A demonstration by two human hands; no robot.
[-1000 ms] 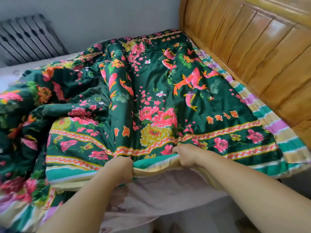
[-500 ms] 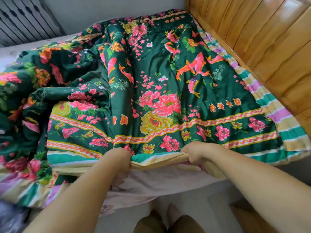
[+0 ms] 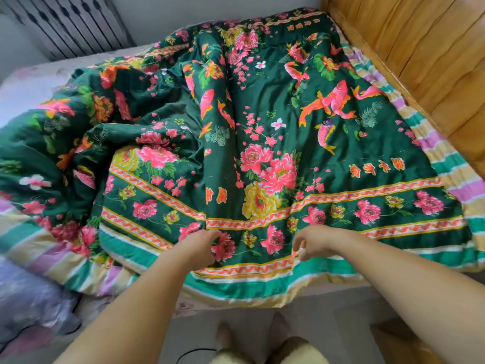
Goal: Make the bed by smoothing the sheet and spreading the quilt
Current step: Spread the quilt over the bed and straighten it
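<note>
A dark green quilt (image 3: 262, 132) with pink flowers and fish covers the right half of the bed. Its left part lies bunched in thick folds (image 3: 78, 143). Its striped border (image 3: 252, 285) hangs over the near edge of the mattress. My left hand (image 3: 199, 245) rests on the quilt just inside that border, fingers loose, holding nothing. My right hand (image 3: 312, 243) hovers close over the quilt with its fingers apart. A pale pink sheet (image 3: 26, 82) shows at the far left and in a strip under the quilt's edge.
A wooden headboard (image 3: 420, 61) runs along the bed's right side, touching the quilt's striped edge. A radiator (image 3: 65, 22) stands on the wall at the back left. Purple floral fabric (image 3: 34, 298) is heaped at the near left. My feet (image 3: 225, 334) stand on the floor below.
Both hands let go of the quilt's border, which they had been pulling towards me. The border dropped over the mattress edge, and the hands now sit above it on the quilt.
</note>
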